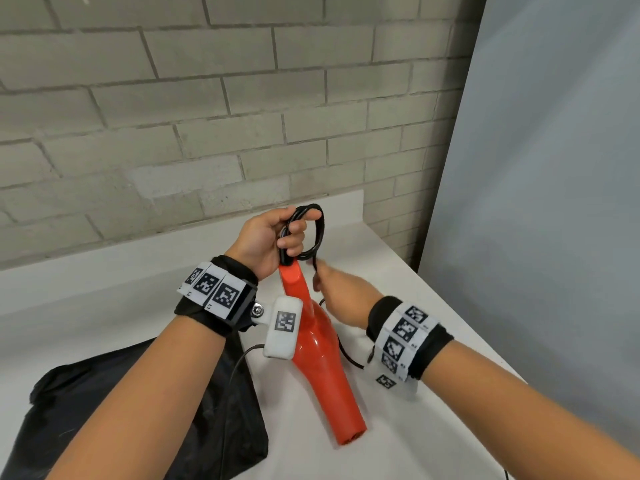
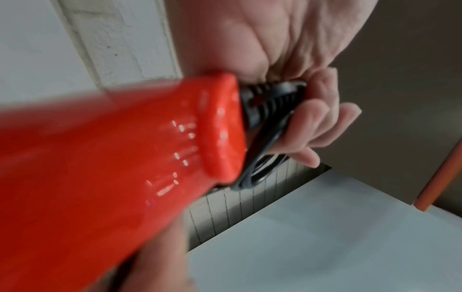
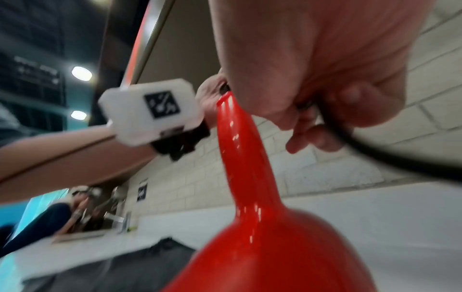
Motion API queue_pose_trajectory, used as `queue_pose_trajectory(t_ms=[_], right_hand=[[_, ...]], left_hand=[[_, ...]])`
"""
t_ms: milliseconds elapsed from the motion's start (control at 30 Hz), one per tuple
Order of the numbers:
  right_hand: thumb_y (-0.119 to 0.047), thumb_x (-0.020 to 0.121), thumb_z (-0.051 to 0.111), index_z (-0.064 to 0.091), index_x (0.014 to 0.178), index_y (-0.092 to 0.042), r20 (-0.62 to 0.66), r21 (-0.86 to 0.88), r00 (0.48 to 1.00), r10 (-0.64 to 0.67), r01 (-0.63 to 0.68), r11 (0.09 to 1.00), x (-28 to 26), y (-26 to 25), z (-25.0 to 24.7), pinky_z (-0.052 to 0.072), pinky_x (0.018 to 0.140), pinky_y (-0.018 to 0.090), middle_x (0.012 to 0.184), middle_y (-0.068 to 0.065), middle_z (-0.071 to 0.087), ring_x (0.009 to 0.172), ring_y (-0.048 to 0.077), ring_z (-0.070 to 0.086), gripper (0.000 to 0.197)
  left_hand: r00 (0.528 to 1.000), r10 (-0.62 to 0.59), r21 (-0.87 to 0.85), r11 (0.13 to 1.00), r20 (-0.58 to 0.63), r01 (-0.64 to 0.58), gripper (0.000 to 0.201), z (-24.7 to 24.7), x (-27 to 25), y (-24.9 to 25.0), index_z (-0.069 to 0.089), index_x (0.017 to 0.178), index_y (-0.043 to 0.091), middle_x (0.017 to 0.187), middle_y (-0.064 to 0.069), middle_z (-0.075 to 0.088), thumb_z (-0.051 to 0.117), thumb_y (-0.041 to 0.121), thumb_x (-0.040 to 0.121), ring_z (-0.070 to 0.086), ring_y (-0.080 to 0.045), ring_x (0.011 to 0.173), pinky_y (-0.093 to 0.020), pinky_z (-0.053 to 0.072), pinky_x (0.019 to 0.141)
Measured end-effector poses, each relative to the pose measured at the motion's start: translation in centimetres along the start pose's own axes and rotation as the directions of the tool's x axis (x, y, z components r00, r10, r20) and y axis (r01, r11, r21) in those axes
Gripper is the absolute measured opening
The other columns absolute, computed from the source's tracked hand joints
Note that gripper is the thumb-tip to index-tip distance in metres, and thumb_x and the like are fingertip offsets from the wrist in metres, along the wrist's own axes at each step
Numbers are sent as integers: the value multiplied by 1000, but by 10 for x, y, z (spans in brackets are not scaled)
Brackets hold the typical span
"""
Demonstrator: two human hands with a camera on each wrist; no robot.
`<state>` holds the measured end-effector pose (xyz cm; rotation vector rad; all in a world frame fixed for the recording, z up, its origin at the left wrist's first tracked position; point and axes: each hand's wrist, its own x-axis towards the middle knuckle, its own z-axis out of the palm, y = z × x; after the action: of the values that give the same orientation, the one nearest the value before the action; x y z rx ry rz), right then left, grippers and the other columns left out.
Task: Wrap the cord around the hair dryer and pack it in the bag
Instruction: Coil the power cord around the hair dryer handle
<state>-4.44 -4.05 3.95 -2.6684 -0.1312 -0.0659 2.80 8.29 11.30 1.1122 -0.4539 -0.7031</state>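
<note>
A red hair dryer (image 1: 318, 344) stands tilted, nozzle down on the white table (image 1: 408, 278), handle up. My left hand (image 1: 273, 237) grips the handle's top end together with coiled loops of the black cord (image 1: 317, 233). In the left wrist view the fingers (image 2: 310, 122) curl round the cord's black strain relief (image 2: 270, 102) above the red handle (image 2: 125, 158). My right hand (image 1: 332, 289) is just right of the handle and pinches the cord (image 3: 370, 154) below the loops. A black bag (image 1: 145, 410) lies flat at the lower left.
A grey brick wall (image 1: 207, 98) rises behind the table. A pale grey panel (image 1: 554, 168) stands to the right, past the table's right edge. Slack black cord (image 1: 346, 355) trails on the table behind the dryer. A thin wire (image 1: 239, 365) crosses the bag.
</note>
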Motion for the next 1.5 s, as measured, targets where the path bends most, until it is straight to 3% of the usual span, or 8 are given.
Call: queue_pose_trajectory(t_ms=[200, 500, 700, 833, 933, 1233, 1400, 1500], right_hand=[[-12, 94, 37, 29, 133, -10, 34, -93, 999, 17, -14, 996, -17, -8, 2, 41, 61, 37, 97, 20, 63, 76, 34, 57, 41], [-21, 97, 37, 50, 116, -14, -222, 256, 975, 9, 49, 966, -49, -2, 2, 46, 68, 33, 75, 14, 63, 65, 24, 56, 24], [-34, 94, 30, 58, 113, -17, -321, -158, 896, -308, 270, 950, -45, -2, -31, 53, 64, 39, 91, 7, 71, 79, 29, 65, 38], [-34, 87, 37, 66, 97, -19, -356, -360, 812, -462, 337, 870, -36, -10, -59, 37, 47, 18, 82, -3, 72, 60, 20, 66, 34], [-34, 87, 37, 65, 93, -17, -402, -403, 782, -477, 317, 859, -27, -18, -77, 40, 46, 23, 88, -1, 70, 63, 22, 66, 33], [-17, 95, 43, 64, 97, -12, -365, 37, 922, -132, 156, 987, 9, -4, -101, 44, 74, 33, 83, -7, 61, 82, 17, 59, 22], [-4, 97, 34, 58, 104, 2, -340, 458, 940, -38, 200, 866, 3, -1, -84, 37, 51, 9, 55, -17, 56, 49, -7, 50, 25], [-9, 99, 30, 52, 108, -9, -235, 651, 970, -66, 207, 730, -5, -3, -78, 27, 42, 8, 69, -9, 52, 40, -2, 36, 24]], left_hand=[[991, 117, 50, 992, -58, -114, 32, 2, -1, -8, 58, 99, 6, 62, 12, 65, 29, 19, 98, 44, -2, 42, -14, 42, 46], [964, 210, 19, 978, -162, -210, 24, 2, -8, -11, 57, 103, 11, 81, 8, 74, 35, 16, 96, 65, -2, 63, -15, 53, 60], [928, 337, 344, 900, -159, -268, 19, 17, -7, -16, 61, 99, 19, 118, -5, 60, 42, 20, 94, 67, -1, 70, -18, 53, 69], [935, 340, 483, 839, -105, -251, 27, 23, -5, -16, 59, 112, 6, 106, -2, 63, 41, 17, 95, 64, 2, 66, -14, 51, 67], [948, 315, 571, 785, -37, -239, 37, 26, -7, -15, 65, 80, 10, 70, 6, 69, 35, 21, 97, 57, -2, 55, -16, 48, 59], [989, 86, 417, 900, 120, -128, 51, 25, -7, -9, 65, 88, 5, 38, 11, 34, 22, 30, 98, 27, -4, 39, -17, 27, 47], [986, 114, 364, 919, 118, -150, 47, 17, -4, -8, 63, 88, 2, 38, 12, 32, 24, 27, 98, 27, -2, 38, -15, 33, 48], [985, 135, 342, 925, 104, -163, 47, 13, -4, -8, 61, 85, 3, 39, 12, 31, 24, 28, 98, 28, -3, 38, -14, 42, 52]])
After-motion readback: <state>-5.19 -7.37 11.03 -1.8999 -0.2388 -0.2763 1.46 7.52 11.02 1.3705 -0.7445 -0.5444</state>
